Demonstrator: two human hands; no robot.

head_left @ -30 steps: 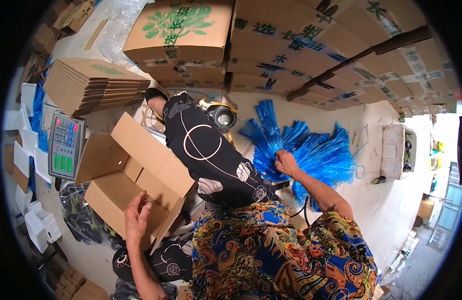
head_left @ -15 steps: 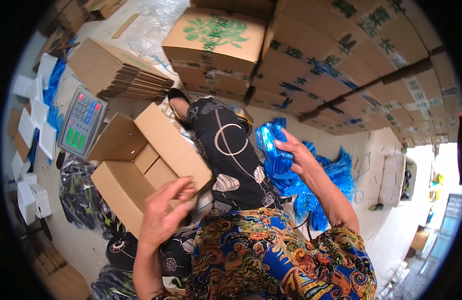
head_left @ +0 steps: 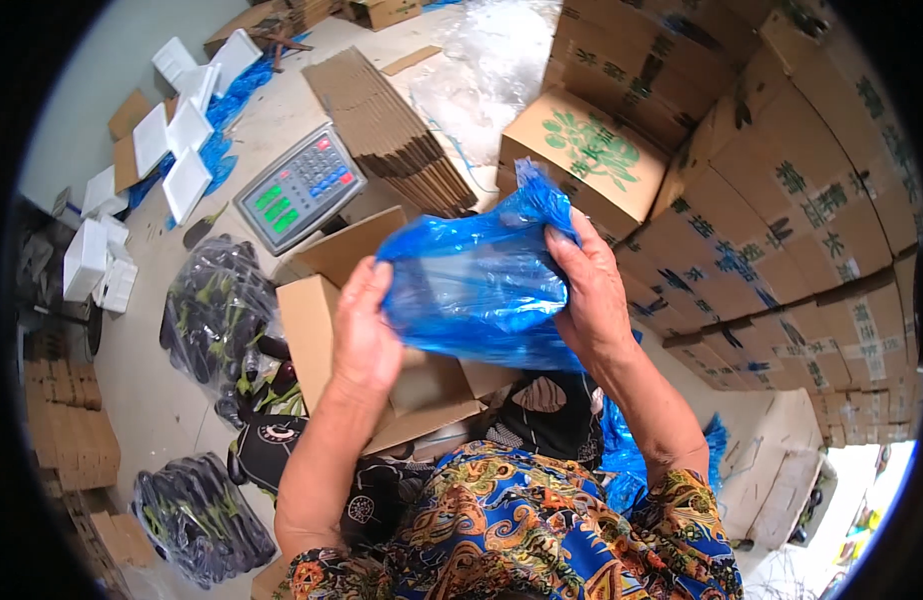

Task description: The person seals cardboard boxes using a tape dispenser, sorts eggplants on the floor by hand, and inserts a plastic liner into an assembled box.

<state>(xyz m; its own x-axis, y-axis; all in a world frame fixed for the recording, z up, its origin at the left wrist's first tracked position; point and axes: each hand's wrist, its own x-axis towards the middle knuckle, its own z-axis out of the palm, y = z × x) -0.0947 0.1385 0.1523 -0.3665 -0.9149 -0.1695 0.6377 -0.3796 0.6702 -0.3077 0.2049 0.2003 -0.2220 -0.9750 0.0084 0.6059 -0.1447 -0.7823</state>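
A blue plastic bag (head_left: 472, 275) is stretched between my two hands, above an open cardboard box (head_left: 317, 330). My left hand (head_left: 367, 330) is closed on its left edge, and my right hand (head_left: 590, 285) grips the gathered upper right part. The bag's film is thin and shiny, and its mouth looks partly spread. Much of the box is hidden behind the bag and my left forearm; its inner wall and a lower flap show beneath. More blue bags (head_left: 622, 455) lie beside my right leg.
A scale with a keypad (head_left: 300, 188) stands beyond the box, next to stacked flat cardboard (head_left: 382, 120). Clear bags of eggplants (head_left: 217, 310) lie at the left. Closed cartons (head_left: 772, 210) are piled high on the right. White foam pieces (head_left: 167, 135) lie far left.
My right hand has brought the blue bag from the right side to over the box. My left hand has taken hold of it, and the bag is now spread out. The view has turned.
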